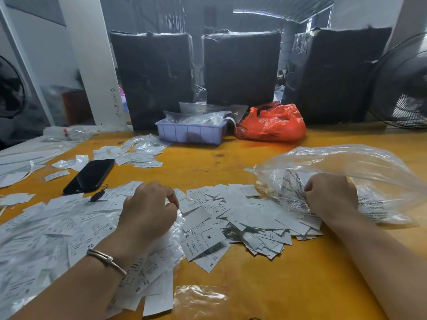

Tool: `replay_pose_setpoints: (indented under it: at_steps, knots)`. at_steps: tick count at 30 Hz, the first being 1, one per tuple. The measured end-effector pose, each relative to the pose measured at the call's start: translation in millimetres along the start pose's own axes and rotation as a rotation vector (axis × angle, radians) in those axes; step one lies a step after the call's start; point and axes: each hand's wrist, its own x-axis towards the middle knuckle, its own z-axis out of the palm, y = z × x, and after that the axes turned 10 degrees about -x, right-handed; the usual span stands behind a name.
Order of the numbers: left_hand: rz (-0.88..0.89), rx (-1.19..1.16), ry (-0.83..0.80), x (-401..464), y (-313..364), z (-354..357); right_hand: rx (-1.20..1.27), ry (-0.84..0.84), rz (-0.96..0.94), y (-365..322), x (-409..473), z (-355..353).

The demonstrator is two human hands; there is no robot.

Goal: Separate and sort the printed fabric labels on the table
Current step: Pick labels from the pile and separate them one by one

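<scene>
A wide heap of white printed fabric labels (242, 218) covers the near part of the yellow table (265, 285); size letters such as M, S and XL show on some. My left hand (150, 211), with a bracelet on the wrist, rests on the heap with fingers curled down onto the labels. My right hand (328, 195) grips the edge of a clear plastic bag (346, 167) that holds more labels, right at the heap's right end. What the fingers hold underneath is hidden.
A black phone (92, 175) lies left of centre. Smaller label piles (138, 151) sit behind it. A lilac tray (191, 132) with bagged items, a red plastic bag (270, 123) and three dark wrapped bales (240, 68) stand at the back. A fan (402, 84) is at right.
</scene>
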Motion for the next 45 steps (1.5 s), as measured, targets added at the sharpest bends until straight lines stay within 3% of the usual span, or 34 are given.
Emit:
replay_pose_setpoints:
  at_steps: [4,8,11,14,18,22,26,31,34,36,39,43,45]
  knots:
    - [0.075,-0.066,-0.040,0,0,4,0.103,0.053,0.025,1,0,3]
    - [0.167,-0.128,-0.058,-2,1,6,0.251,0.226,0.033,-2,0,3]
    - [0.242,-0.155,-0.043,-3,3,6,0.403,0.210,0.036,-10,-6,-5]
    - [0.313,-0.229,-0.066,-4,5,7,0.623,0.063,-0.128,-27,-21,-14]
    - [0.365,-0.457,-0.202,-6,10,7,1.269,-0.427,-0.293,-44,-43,-34]
    - [0.347,-0.562,-0.376,-10,17,6,1.425,-0.777,-0.454,-51,-55,-36]
    - [0.340,-0.585,-0.466,-14,22,6,1.413,-0.842,-0.540,-56,-61,-32]
    - [0.308,-0.648,-0.446,-17,25,3,1.428,-0.821,-0.567,-57,-61,-30]
    - [0.260,-0.645,-0.391,-17,25,2,1.524,-0.775,-0.440,-51,-54,-34]
    - [0.229,-0.649,-0.356,-15,24,2,1.499,-0.639,-0.346,-44,-46,-36]
    - [0.211,-0.645,-0.313,-14,22,1,1.142,-0.353,-0.382,-34,-37,-37]
    - [0.200,-0.639,-0.280,-13,19,0,0.635,-0.434,-0.627,-29,-36,-40]
    - [0.172,-0.674,-0.282,-12,19,0,0.493,-0.423,-0.685,-31,-39,-36]
